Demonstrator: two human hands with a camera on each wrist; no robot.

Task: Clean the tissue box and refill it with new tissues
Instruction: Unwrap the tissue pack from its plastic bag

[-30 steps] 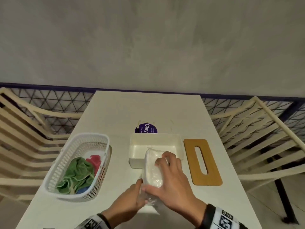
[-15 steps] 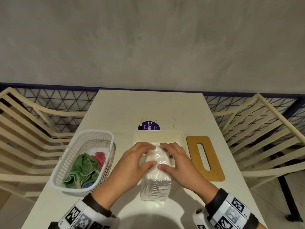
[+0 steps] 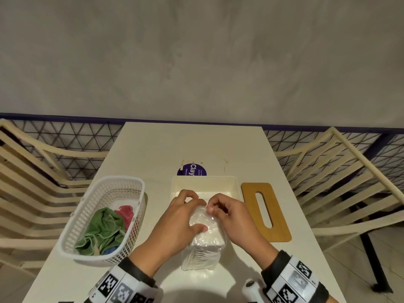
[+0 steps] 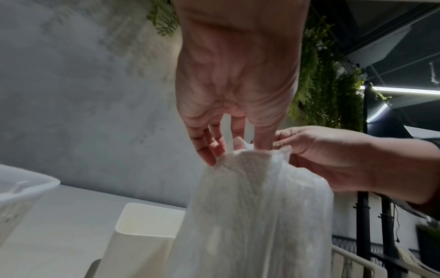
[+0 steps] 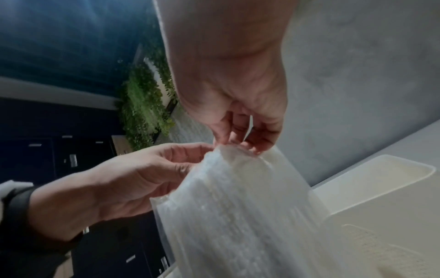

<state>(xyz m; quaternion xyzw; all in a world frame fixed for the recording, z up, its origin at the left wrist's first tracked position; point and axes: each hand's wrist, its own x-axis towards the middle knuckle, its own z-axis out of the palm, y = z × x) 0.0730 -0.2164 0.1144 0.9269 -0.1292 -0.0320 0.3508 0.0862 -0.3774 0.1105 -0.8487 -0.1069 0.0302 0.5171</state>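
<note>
A pack of white tissues in clear plastic wrap (image 3: 204, 243) (image 4: 257, 216) (image 5: 238, 216) stands on end on the table, just in front of the open cream tissue box (image 3: 205, 186) (image 4: 145, 223) (image 5: 381, 180). My left hand (image 3: 183, 215) (image 4: 228, 143) and my right hand (image 3: 227, 213) (image 5: 240, 139) both pinch the wrap at the pack's top end, fingertips close together. The box's wooden lid (image 3: 265, 211), with a long slot, lies flat to the right of the box.
A white plastic basket (image 3: 72, 243) with green, red and blue cloths (image 3: 105, 230) sits at the left of the table. A round purple sticker (image 3: 192, 170) is behind the box. Slatted chairs (image 3: 341, 189) flank the table, and a grey wall stands behind.
The pack went from held aloft in both hands to standing on the table. Both hands shifted to its top end and now pinch the wrap there.
</note>
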